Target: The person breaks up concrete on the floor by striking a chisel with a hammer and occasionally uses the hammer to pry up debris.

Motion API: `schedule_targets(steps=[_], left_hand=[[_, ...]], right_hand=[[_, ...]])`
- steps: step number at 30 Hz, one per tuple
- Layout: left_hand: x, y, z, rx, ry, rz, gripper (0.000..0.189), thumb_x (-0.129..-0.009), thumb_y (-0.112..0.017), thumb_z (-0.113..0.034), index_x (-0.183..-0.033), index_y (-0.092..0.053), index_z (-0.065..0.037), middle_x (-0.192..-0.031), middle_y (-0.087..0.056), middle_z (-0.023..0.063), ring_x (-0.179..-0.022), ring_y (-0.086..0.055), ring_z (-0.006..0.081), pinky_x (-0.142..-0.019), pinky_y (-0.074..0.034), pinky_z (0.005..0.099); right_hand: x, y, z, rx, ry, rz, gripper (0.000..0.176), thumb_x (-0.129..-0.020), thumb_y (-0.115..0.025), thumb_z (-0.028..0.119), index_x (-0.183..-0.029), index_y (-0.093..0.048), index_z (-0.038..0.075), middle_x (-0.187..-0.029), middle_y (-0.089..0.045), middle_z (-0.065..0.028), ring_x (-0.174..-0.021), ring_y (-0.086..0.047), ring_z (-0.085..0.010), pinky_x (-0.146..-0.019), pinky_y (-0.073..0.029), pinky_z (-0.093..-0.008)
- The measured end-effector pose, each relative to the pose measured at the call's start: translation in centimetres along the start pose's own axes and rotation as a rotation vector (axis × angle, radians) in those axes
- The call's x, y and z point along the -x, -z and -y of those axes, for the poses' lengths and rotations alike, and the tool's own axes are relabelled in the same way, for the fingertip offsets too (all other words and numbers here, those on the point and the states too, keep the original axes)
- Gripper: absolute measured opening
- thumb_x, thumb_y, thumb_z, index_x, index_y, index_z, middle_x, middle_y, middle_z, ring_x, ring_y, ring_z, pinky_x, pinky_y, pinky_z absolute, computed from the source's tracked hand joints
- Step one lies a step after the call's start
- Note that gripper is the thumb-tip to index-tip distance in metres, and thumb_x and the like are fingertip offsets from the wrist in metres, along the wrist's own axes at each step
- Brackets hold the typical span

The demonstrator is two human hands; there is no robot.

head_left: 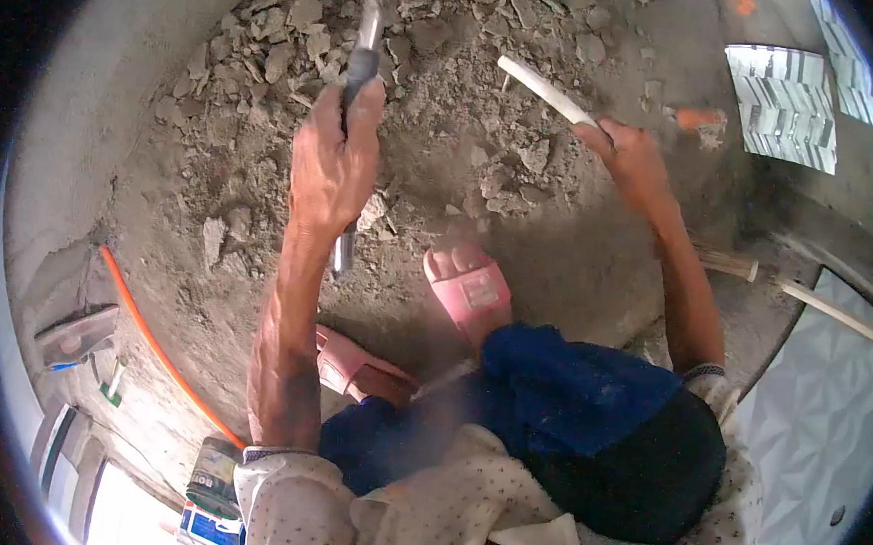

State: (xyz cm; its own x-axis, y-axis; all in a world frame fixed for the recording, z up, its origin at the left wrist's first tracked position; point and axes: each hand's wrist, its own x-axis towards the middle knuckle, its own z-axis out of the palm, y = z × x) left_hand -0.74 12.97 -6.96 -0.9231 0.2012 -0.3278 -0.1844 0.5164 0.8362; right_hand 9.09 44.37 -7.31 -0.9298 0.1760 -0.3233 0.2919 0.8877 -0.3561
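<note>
1. Left hand (pixel 336 164) is fisted tight round a dark-handled tool (pixel 360 66), raised over the rubble (pixel 482 166); the shaft runs up and out of the top of the frame
2. Right hand (pixel 632 156) is closed on one end of a white rod (pixel 545 89); the rod angles up-left, far tip above the debris, well apart from the tool
3. Risk: a swing that misses would likely land on the rod hand. Both hands bare, no guard
4. Risk: the toes in the pink sandal (pixel 470 284) are open and sit just below the strike zone, so flying chips or a dropped tool could hit them
5. Risk: loose chunks underfoot, crouched stance; a slip looks possible. Orange hose (pixel 147 326) to the left is a snag if the person shifts that way
6. Hidden: the tool head is cut off, so type unclear
7. Can't tell whether the rod tip touches the rubble or hovers
8. Rod material unclear: pipe or chisel. Fisheye blur smears the edges
</note>
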Motion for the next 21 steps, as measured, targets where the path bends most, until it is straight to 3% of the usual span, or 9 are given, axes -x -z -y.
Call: schedule_targets(steps=[2,5,6,9,12,15,19,21], left_hand=[[-0.1,-0.8,-0.8,0.116,-0.107,-0.115,0.043,-0.092,-0.048,-0.044,-0.086,-0.050,-0.002,-0.056,-0.046,0.0015,-0.046,-0.043,0.0114,-0.043,-0.037,0.0303],[1.4,-2.6,-3.3,0.125,-0.110,-0.252,0.043,-0.091,-0.048,-0.043,-0.090,-0.047,0.000,-0.063,-0.056,0.0204,-0.058,-0.058,0.0316,-0.054,-0.044,0.0431],[1.6,-3.8,-2.8,0.064,-0.167,-0.290,0.039,-0.092,-0.049,-0.039,-0.092,-0.045,0.000,-0.062,-0.056,0.0211,-0.058,-0.061,0.0343,-0.051,-0.045,0.0438],[2.3,-6.2,-0.5,-0.226,0.003,-0.011,0.042,-0.091,-0.049,-0.041,-0.088,-0.051,0.001,-0.063,-0.056,0.0202,-0.059,-0.056,0.0383,-0.054,-0.044,0.0433],[2.9,-5.1,0.7,-0.335,-0.330,0.107,0.041,-0.090,-0.050,-0.040,-0.090,-0.052,0.002,-0.070,-0.056,0.0277,-0.067,-0.056,0.0458,-0.059,-0.043,0.0477],[2.2,-4.2,-0.7,-0.089,0.015,-0.038,0.043,-0.091,-0.048,-0.040,-0.089,-0.052,0.003,-0.069,-0.056,0.0262,-0.066,-0.056,0.0445,-0.060,-0.043,0.0480],[2.7,-5.6,-2.0,0.061,0.125,-0.204,0.038,-0.092,-0.048,-0.034,-0.089,-0.051,0.003,-0.073,-0.060,0.0238,-0.060,-0.060,0.0384,-0.053,-0.046,0.0438],[1.8,-8.1,5.1,-0.267,-0.312,-0.212,0.031,-0.090,-0.049,-0.030,-0.092,-0.052,0.000,-0.079,-0.057,0.0241,-0.064,-0.057,0.0377,-0.055,-0.045,0.0454]], right_hand=[[-0.1,0.1,-0.3,0.112,0.039,-0.004,0.039,-0.087,-0.055,0.042,-0.087,-0.060,0.003,-0.067,-0.054,-0.0197,-0.061,-0.053,-0.0361,-0.056,-0.041,-0.0421],[0.0,-0.8,-0.9,0.246,0.143,-0.077,0.037,-0.087,-0.055,0.041,-0.089,-0.060,0.005,-0.069,-0.057,-0.0186,-0.064,-0.056,-0.0370,-0.058,-0.044,-0.0439],[0.1,-0.9,-0.7,0.288,0.171,-0.109,0.036,-0.087,-0.055,0.041,-0.089,-0.061,0.006,-0.070,-0.058,-0.0181,-0.065,-0.056,-0.0371,-0.058,-0.044,-0.0443],[0.4,-0.9,-0.2,0.379,0.172,-0.119,0.033,-0.086,-0.056,0.039,-0.091,-0.061,0.007,-0.072,-0.060,-0.0166,-0.067,-0.058,-0.0374,-0.059,-0.046,-0.0444],[0.5,-0.6,-0.3,0.417,0.221,-0.097,0.033,-0.086,-0.056,0.039,-0.092,-0.062,0.007,-0.073,-0.061,-0.0163,-0.067,-0.058,-0.0371,-0.059,-0.046,-0.0445],[0.1,0.0,0.8,0.360,0.229,-0.062,0.033,-0.085,-0.057,0.038,-0.092,-0.062,0.006,-0.074,-0.061,-0.0164,-0.065,-0.058,-0.0359,-0.059,-0.047,-0.0444],[-0.6,1.1,2.3,0.458,0.259,-0.022,0.033,-0.085,-0.057,0.036,-0.089,-0.061,0.003,-0.075,-0.061,-0.0171,-0.066,-0.059,-0.0354,-0.059,-0.046,-0.0442],[-0.9,1.4,3.4,0.455,0.285,-0.063,0.034,-0.086,-0.056,0.038,-0.081,-0.061,0.004,-0.070,-0.061,-0.0174,-0.065,-0.059,-0.0365,-0.058,-0.048,-0.0448]])
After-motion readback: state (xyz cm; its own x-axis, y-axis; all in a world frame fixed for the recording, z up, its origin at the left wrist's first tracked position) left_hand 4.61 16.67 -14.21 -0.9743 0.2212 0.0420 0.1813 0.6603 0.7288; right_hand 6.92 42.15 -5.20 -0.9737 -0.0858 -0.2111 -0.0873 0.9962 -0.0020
